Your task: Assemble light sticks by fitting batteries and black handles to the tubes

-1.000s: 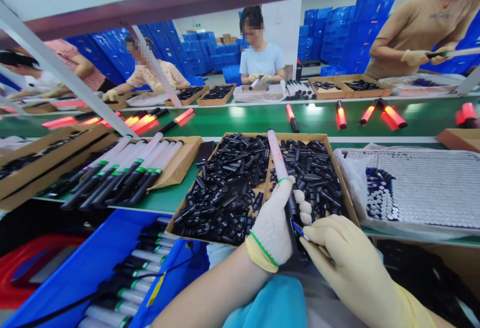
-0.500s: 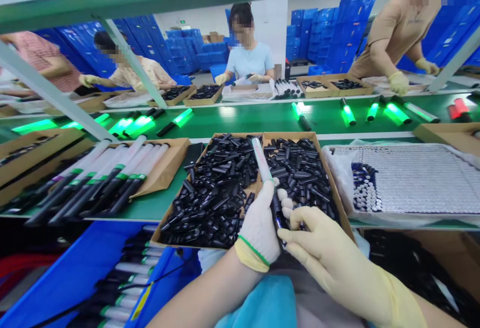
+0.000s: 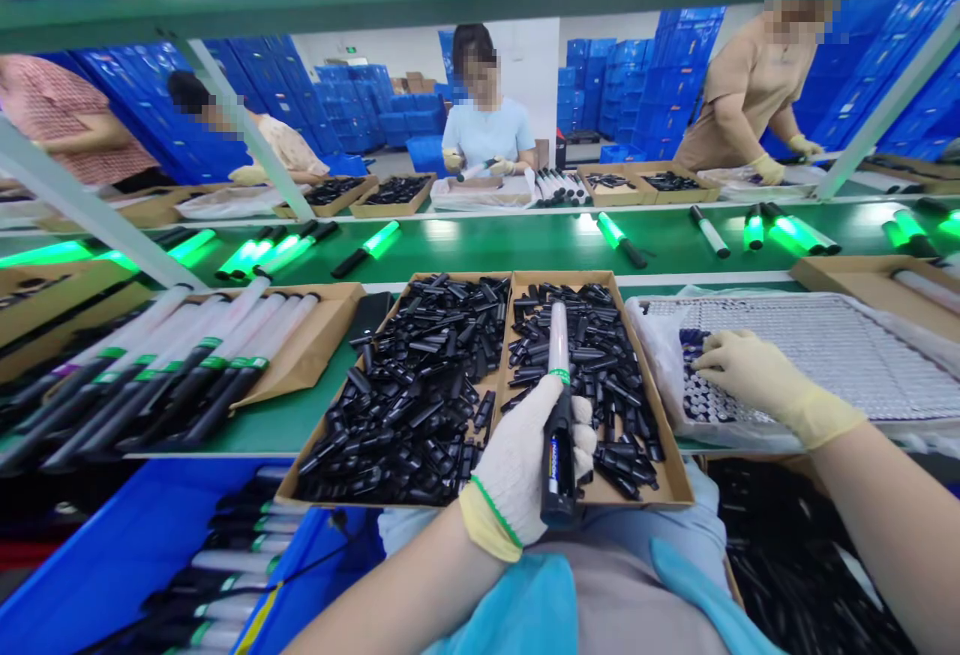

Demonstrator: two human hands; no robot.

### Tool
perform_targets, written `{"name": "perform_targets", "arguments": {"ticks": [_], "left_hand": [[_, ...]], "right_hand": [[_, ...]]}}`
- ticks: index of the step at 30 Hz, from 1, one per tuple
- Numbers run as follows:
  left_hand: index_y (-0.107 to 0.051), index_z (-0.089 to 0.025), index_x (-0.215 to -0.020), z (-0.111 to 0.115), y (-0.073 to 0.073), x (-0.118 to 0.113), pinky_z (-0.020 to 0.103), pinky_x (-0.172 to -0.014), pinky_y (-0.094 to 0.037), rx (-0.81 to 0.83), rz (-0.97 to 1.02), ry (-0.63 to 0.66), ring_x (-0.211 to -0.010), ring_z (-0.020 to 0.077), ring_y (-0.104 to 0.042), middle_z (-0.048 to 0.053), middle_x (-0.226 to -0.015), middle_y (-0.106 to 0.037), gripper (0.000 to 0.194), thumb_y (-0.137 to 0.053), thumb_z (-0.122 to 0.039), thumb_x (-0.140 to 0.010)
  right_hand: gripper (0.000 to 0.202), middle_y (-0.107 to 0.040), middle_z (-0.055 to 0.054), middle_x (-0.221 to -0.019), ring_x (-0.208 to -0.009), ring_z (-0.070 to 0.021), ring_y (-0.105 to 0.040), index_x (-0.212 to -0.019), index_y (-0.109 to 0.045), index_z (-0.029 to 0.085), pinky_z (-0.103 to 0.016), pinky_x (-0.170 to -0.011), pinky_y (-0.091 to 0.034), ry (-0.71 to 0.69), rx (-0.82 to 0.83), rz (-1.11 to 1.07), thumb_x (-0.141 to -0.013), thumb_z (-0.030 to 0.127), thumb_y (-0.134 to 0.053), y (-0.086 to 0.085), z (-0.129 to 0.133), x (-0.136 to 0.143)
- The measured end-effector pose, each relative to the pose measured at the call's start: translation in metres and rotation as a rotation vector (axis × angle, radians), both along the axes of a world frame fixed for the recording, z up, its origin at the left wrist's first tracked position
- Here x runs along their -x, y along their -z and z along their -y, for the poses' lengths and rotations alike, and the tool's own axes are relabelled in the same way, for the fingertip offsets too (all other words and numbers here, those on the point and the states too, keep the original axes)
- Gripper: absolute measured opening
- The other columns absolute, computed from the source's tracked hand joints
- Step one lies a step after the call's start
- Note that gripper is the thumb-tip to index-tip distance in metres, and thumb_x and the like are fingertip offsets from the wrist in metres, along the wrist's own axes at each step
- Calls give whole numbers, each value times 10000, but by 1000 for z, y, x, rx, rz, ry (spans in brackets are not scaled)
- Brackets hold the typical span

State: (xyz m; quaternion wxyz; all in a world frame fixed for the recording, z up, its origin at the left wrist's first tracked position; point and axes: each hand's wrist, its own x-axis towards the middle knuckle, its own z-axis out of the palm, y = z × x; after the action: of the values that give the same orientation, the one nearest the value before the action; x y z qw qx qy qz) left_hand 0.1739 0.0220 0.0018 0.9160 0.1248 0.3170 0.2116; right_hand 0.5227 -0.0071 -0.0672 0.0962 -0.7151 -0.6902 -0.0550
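My gloved left hand is wrapped round the black handle of a light stick, whose clear tube points away from me. The handle's side is uncovered, and a blue-and-white battery shows in it. To the right, my gloved right hand reaches over the left part of a tray of batteries. Its fingers are bent together and touch the loose batteries there; what is between the fingertips is hidden. Below the light stick, a cardboard box holds many small black plastic parts.
Finished-looking light sticks lie in a row at left. A blue bin with more light sticks stands below. Lit green sticks lie on the green conveyor. Several co-workers work beyond it. A slanted white post rises at left.
My right hand has left the handle of the light stick and moved right to the battery tray. My left hand still holds the light stick, now more upright. Sticks on the conveyor have shifted.
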Motion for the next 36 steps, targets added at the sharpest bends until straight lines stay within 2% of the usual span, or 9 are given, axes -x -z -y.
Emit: {"name": "perform_targets", "arguments": {"ticks": [7,11,14,17,21,25,29,33,36], "left_hand": [[-615,-100,-846,5,0,-5,143,-382,-413,-25,-98,-1,-483,72,-550,25,-690,-590,385,-555,-477,-900],[-583,-127,-759,7,2,-16,159,-328,-341,-75,-183,-59,-402,69,-498,7,-619,-566,394,-531,-489,-904],[-562,-146,-721,10,2,-26,180,-363,-372,-99,-179,-170,-418,93,-518,16,-586,-578,328,-565,-428,-888],[-570,-156,-749,12,3,-31,197,-469,-451,-102,-103,-242,-476,107,-559,6,-596,-590,254,-604,-378,-867],[-592,-169,-862,11,6,-32,204,-518,-478,-81,-150,-316,-515,109,-582,-1,-653,-613,213,-646,-374,-845],[-594,-158,-885,10,8,-31,177,-486,-465,-45,-194,-329,-550,107,-599,31,-704,-631,245,-639,-397,-858],[-581,-138,-828,2,5,-21,148,-420,-420,21,-110,-247,-495,82,-550,21,-653,-578,287,-556,-412,-910],[-577,-136,-833,-15,-11,1,147,-394,-400,-62,-81,-218,-450,68,-494,1,-623,-526,298,-493,-399,-944],[-585,-129,-855,-23,-23,16,152,-395,-396,-105,-12,-194,-450,69,-476,2,-620,-497,351,-441,-431,-959]], "right_hand": [[330,-690,-93,-1006,-916,-239,-622,-853,-730,208,-374,-815,-486,53,-141,-221,-892,413,-475,-25,3,25],[298,-645,6,-655,-558,-158,-590,-879,-639,228,-280,-548,-461,255,-148,-636,-922,484,-492,-56,32,110],[168,-632,32,-674,-586,-139,-589,-886,-616,243,-258,-577,-465,61,-20,-761,-910,387,-533,-74,50,182],[125,-603,35,-669,-587,-137,-572,-968,-603,234,-255,-568,-461,-87,69,-751,-884,229,-510,-81,56,215],[27,-589,44,-649,-578,-132,-559,-876,-598,223,-244,-546,-447,-103,146,-731,-860,202,-597,-79,54,213],[51,-619,25,-684,-626,-147,-586,-821,-645,210,-267,-595,-465,-136,41,-629,-870,220,-631,-73,52,218],[229,-654,-30,-884,-810,-167,-630,-1004,-687,225,-291,-722,-506,-320,-25,-599,-980,268,-464,-75,54,221],[346,-634,-83,-1093,-953,-210,-619,-1237,-631,252,-342,-809,-511,-161,-239,-468,-982,353,-418,-73,46,159],[320,-674,-107,-1016,-879,-265,-625,-940,-739,225,-404,-760,-498,100,-203,-170,-912,355,-448,-54,30,80]]}}
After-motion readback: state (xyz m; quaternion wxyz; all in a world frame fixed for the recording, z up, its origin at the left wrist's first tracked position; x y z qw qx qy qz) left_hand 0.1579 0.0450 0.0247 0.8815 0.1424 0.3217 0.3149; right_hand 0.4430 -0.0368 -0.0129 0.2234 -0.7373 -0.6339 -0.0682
